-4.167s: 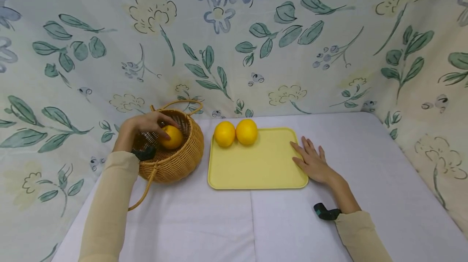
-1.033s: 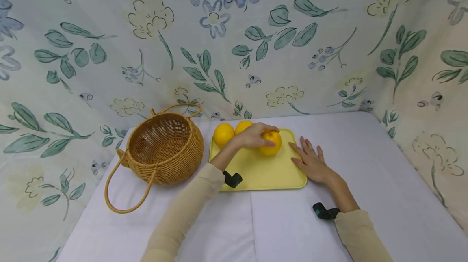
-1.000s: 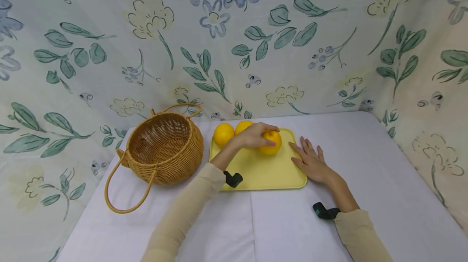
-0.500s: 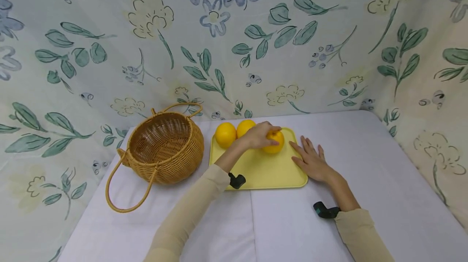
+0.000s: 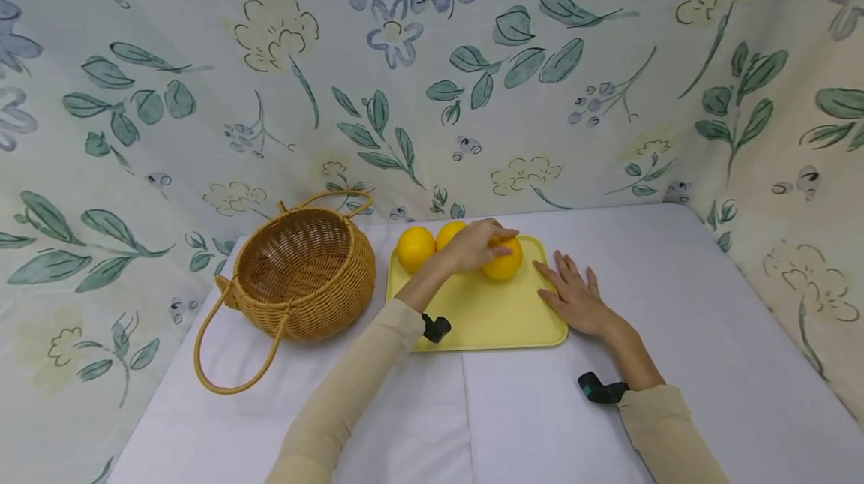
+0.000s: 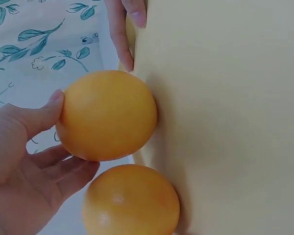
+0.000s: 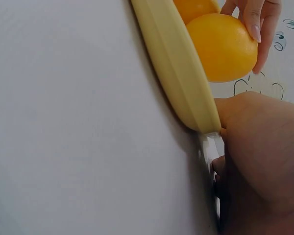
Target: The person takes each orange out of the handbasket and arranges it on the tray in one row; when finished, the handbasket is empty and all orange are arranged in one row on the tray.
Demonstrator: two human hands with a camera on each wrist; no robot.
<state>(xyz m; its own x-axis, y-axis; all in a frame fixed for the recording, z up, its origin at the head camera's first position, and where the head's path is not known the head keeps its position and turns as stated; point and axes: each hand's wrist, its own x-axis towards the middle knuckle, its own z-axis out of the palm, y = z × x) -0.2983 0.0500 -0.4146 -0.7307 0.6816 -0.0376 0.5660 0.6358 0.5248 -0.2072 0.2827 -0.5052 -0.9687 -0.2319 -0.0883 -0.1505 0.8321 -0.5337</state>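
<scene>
My left hand (image 5: 469,245) is over the yellow tray (image 5: 486,319), with thumb and fingers curved around an orange (image 5: 505,263). In the left wrist view the thumb touches one side of this orange (image 6: 108,117) and the fingertips lie along its lower side. The orange sits low over the tray surface. Two more oranges are at the tray's back left: one at the corner (image 5: 415,249) and one partly hidden behind my left hand (image 5: 448,232). My right hand (image 5: 577,300) lies with straight, spread fingers at the tray's right edge, fingertips on the rim.
A wicker basket (image 5: 358,289) stands left of the tray, one handle hanging toward the front and the other raised behind. White cloth (image 5: 540,416) covers the table, and a floral curtain (image 5: 405,131) rises along its back. Both wrists carry small black cameras.
My left hand has carried the orange from inside the basket to the tray. In the last half second it has shifted slightly back, baring more of the orange. The right hand has stayed put.
</scene>
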